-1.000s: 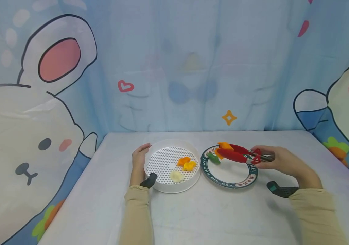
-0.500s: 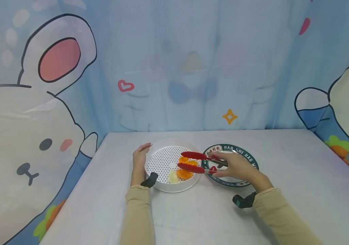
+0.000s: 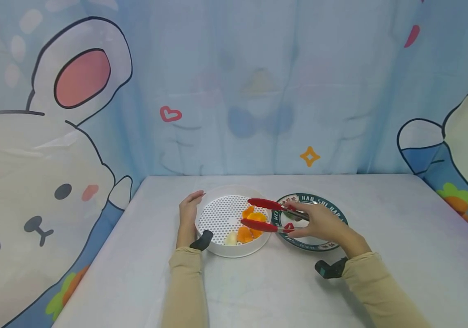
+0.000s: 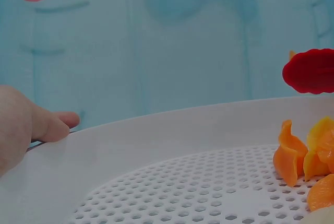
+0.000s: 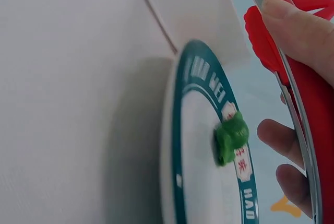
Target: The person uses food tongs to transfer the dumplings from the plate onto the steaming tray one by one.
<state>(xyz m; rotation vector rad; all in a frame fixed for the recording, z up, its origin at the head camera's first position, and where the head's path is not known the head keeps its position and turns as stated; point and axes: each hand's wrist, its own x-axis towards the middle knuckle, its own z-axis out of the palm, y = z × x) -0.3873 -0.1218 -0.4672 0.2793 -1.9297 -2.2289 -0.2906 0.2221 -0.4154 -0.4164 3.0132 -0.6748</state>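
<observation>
My left hand (image 3: 188, 216) grips the left rim of a white round steamer tray (image 3: 217, 199) with a perforated bottom; the left wrist view shows digits over the rim (image 4: 156, 122). Inside, at the tray's right, lie orange and yellow dumpling-like pieces (image 3: 244, 234) and a pale piece (image 3: 231, 238). My right hand (image 3: 324, 223) holds red-tipped metal tongs (image 3: 260, 225) above that side. The tongs are spread, with nothing between their tips. Under the right hand is a green-rimmed plate (image 3: 311, 247) with a green piece (image 5: 232, 136) on it.
The tray and plate stand side by side on a white-covered table (image 3: 258, 291). Behind it hangs a blue curtain (image 3: 217, 146) with cartoon prints.
The right hand has moved left from the plate to the tray. The orange piece the tongs held was let go and lies in the tray. The left hand has stayed at the tray.
</observation>
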